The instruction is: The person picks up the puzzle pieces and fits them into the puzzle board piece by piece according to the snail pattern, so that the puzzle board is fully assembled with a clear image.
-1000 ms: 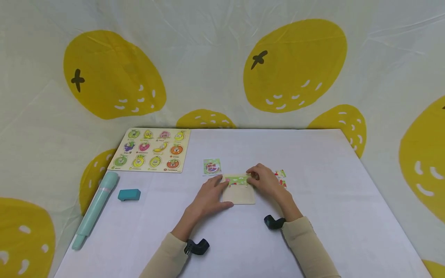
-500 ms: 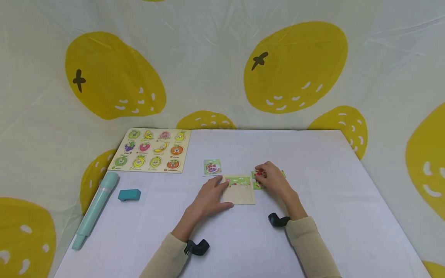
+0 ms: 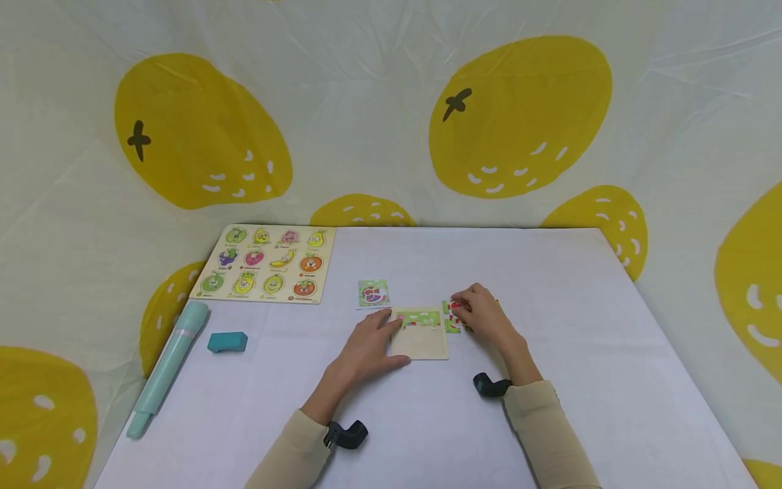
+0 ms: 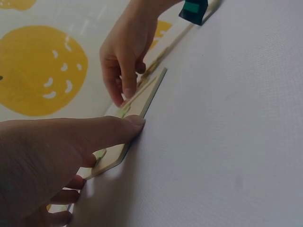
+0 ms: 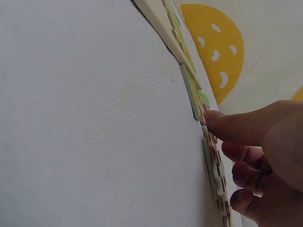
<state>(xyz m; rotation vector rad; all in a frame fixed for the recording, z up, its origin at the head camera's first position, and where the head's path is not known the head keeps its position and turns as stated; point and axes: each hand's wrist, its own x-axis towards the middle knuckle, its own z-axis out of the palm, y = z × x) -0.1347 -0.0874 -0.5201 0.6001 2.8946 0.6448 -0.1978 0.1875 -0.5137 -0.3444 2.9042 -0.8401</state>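
A small square wooden puzzle tray lies mid-table, with a green strip of puzzle pieces along its far side. My left hand holds the tray at its left side. Its thumb lies along the near edge, and a fingertip reaches the pieces at the far left corner. Just right of the tray lie loose red and green puzzle pieces, partly hidden under my right hand. The right thumb and index finger pinch at a red piece there; the other fingers are curled above the pile.
A picture card with a fruit print lies behind the tray. At the back left is a wooden fruit puzzle board. A teal block and a long pale-green tube lie to the left.
My right hand has left the tray's top right corner and moved right, over the loose pieces. Some of these now lie closer against the tray. My left hand stays put.
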